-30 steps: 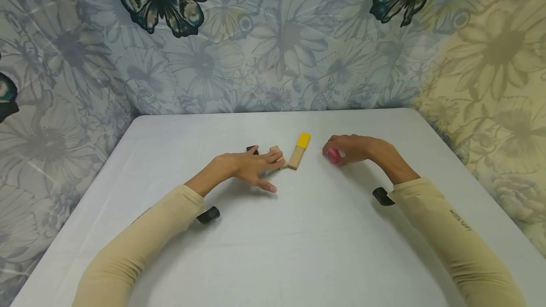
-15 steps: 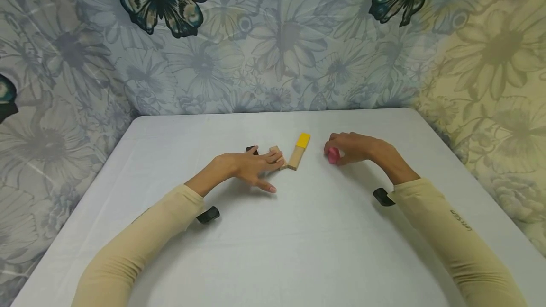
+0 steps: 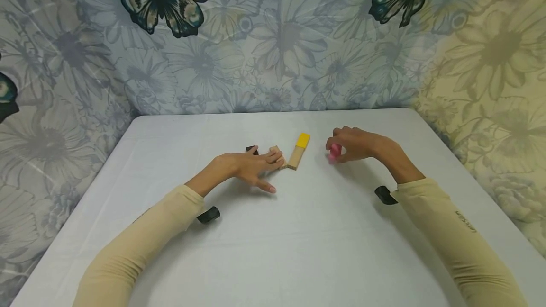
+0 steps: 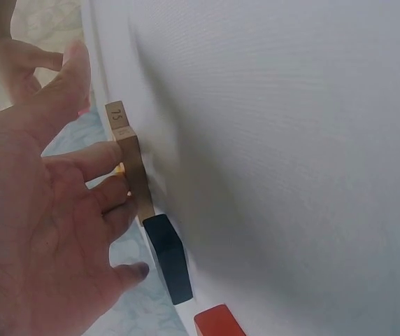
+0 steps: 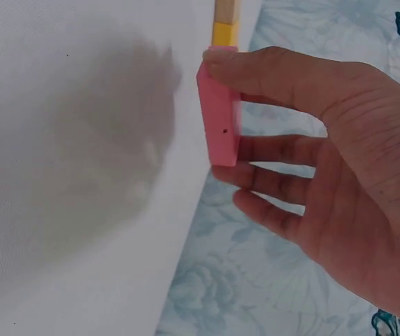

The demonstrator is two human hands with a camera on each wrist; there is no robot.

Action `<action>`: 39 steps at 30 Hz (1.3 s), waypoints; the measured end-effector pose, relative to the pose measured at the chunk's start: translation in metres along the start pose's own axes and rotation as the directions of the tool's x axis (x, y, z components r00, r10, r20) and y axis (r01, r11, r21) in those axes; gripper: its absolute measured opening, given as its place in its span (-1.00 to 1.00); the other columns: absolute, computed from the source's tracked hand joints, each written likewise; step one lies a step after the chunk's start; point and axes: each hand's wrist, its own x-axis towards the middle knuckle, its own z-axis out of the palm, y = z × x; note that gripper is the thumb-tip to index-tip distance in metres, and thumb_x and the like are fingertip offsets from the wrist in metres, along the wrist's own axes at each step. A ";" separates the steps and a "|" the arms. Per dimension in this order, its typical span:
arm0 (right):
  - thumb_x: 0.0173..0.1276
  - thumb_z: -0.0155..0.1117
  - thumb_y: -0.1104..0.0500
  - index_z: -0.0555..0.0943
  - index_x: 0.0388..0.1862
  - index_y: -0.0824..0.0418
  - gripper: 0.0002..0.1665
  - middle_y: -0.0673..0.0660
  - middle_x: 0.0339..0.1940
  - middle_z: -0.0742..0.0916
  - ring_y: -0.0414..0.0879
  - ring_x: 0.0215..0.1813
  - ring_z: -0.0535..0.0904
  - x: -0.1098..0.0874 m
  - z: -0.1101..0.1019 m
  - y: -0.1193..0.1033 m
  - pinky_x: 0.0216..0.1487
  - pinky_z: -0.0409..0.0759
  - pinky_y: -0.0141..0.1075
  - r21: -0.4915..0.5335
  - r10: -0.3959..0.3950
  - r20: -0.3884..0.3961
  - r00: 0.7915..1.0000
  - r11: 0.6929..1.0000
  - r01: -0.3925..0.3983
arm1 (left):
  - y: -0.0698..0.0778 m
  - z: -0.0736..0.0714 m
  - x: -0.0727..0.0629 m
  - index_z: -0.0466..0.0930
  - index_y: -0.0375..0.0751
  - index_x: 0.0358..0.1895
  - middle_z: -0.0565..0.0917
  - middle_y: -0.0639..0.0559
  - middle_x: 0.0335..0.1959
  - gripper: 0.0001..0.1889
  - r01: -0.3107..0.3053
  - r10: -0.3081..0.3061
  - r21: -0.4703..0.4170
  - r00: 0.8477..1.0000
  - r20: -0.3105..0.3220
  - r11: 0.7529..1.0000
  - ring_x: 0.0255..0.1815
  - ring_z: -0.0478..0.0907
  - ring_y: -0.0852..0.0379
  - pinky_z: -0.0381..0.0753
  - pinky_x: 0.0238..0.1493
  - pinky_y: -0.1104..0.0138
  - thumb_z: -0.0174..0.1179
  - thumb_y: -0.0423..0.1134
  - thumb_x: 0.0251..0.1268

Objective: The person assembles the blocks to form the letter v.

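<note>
My right hand [image 3: 358, 145] pinches a pink block [image 5: 219, 115] between thumb and fingers at the right of the row. My left hand [image 3: 251, 165] spreads its fingers over the wooden blocks; in the left wrist view fingertips touch a plain wooden block [image 4: 136, 171]. Beside that stands another wooden block [image 4: 115, 112] with a number on its end. A dark block [image 4: 169, 259] and a red block [image 4: 219, 320] continue the line. Between the hands, a plain wooden block [image 3: 296, 158] and a yellow block [image 3: 303, 139] lie end to end, slanting away.
The white-covered table [image 3: 273, 250] ends at a back edge against a flowered cloth [image 3: 290, 60] with butterflies. Small black devices sit under both wrists, one below the left sleeve [image 3: 153, 226] and one below the right sleeve [image 3: 452, 231].
The pink block has been turned in my right hand, which has shifted slightly right and up. My left hand and the other blocks have stayed put.
</note>
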 end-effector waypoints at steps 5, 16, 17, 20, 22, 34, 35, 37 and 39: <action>0.35 0.52 0.13 0.73 0.13 0.12 -0.62 0.07 -0.12 0.66 0.01 -0.02 0.52 0.003 0.000 0.000 0.05 0.60 -0.02 0.010 0.002 -0.004 1.000 1.000 -0.002 | 0.000 0.000 0.000 -0.23 -0.03 0.74 -0.35 -0.04 0.78 0.04 0.007 -0.007 -0.001 1.000 0.001 1.000 0.81 -0.40 0.04 -0.36 0.73 -0.23 0.03 0.44 0.47; 0.42 0.44 0.08 0.61 0.32 0.16 -0.47 0.11 0.00 0.69 0.13 0.11 0.60 0.011 -0.014 -0.001 0.20 0.64 0.10 0.078 0.024 0.027 0.999 0.997 -0.026 | 0.000 0.000 0.000 -0.26 -0.02 0.74 -0.36 -0.02 0.78 0.05 0.025 -0.025 0.006 1.000 0.006 1.000 0.80 -0.40 0.06 -0.36 0.73 -0.23 0.04 0.44 0.46; 0.43 0.43 0.08 0.59 0.34 0.16 -0.46 0.12 0.00 0.70 0.13 0.13 0.60 0.012 -0.017 -0.001 0.22 0.63 0.11 0.089 0.033 0.024 0.999 0.995 -0.035 | 0.000 0.000 0.000 -0.26 -0.01 0.74 -0.36 -0.02 0.78 0.05 0.027 -0.027 0.000 1.000 0.009 1.000 0.80 -0.41 0.06 -0.37 0.73 -0.22 0.04 0.44 0.46; 0.42 0.43 0.10 0.54 0.35 0.15 -0.44 0.11 0.00 0.71 0.11 0.13 0.60 0.013 -0.025 0.001 0.24 0.64 0.10 0.125 0.066 0.003 0.998 0.990 -0.065 | -0.001 0.001 0.001 -0.26 -0.01 0.74 -0.36 -0.02 0.78 0.05 0.025 -0.025 -0.008 1.000 0.008 1.000 0.80 -0.41 0.07 -0.38 0.74 -0.21 0.04 0.44 0.46; 0.42 0.44 0.11 0.53 0.32 0.16 -0.45 0.11 -0.02 0.72 0.08 0.10 0.60 0.015 -0.028 0.003 0.23 0.65 0.07 0.143 0.071 -0.020 0.997 0.987 -0.068 | 0.000 0.001 0.001 -0.25 -0.01 0.74 -0.36 -0.01 0.78 0.05 0.024 -0.024 -0.013 1.000 0.007 1.000 0.80 -0.40 0.07 -0.39 0.73 -0.21 0.05 0.44 0.45; 0.38 0.48 0.15 0.64 0.08 0.22 -0.64 0.15 -0.07 0.75 0.03 0.00 0.62 0.035 -0.033 0.014 0.12 0.68 0.00 0.131 0.001 -0.166 0.986 0.991 0.021 | -0.001 0.003 0.001 -0.26 -0.01 0.74 -0.36 -0.02 0.78 0.06 0.017 -0.017 -0.006 1.000 -0.001 1.000 0.80 -0.42 0.08 -0.37 0.73 -0.22 0.04 0.44 0.45; 0.37 0.48 0.15 0.65 0.08 0.22 -0.64 0.15 -0.07 0.75 0.04 0.00 0.62 0.037 -0.033 0.015 0.12 0.69 0.00 0.131 0.000 -0.170 0.986 0.991 0.022 | -0.002 0.003 0.001 -0.27 -0.01 0.74 -0.37 -0.02 0.78 0.06 0.018 -0.018 -0.005 1.000 -0.001 1.000 0.80 -0.42 0.08 -0.37 0.73 -0.22 0.04 0.45 0.45; 0.37 0.48 0.14 0.66 0.08 0.22 -0.64 0.16 -0.08 0.76 0.04 -0.01 0.62 0.042 -0.033 0.016 0.11 0.70 0.00 0.130 0.001 -0.171 0.985 0.991 0.022 | -0.002 0.003 0.001 -0.27 0.00 0.74 -0.37 -0.01 0.78 0.06 0.019 -0.019 -0.007 1.000 -0.001 1.000 0.80 -0.42 0.08 -0.38 0.73 -0.22 0.04 0.45 0.45; 0.38 0.48 0.14 0.66 0.09 0.22 -0.64 0.17 -0.07 0.75 0.04 0.00 0.61 0.047 -0.032 0.019 0.13 0.70 0.00 0.139 0.010 -0.165 0.986 0.990 0.013 | -0.002 0.002 0.002 -0.26 -0.01 0.74 -0.36 -0.02 0.78 0.06 0.019 -0.019 -0.004 1.000 0.000 1.000 0.80 -0.41 0.08 -0.38 0.73 -0.22 0.05 0.44 0.45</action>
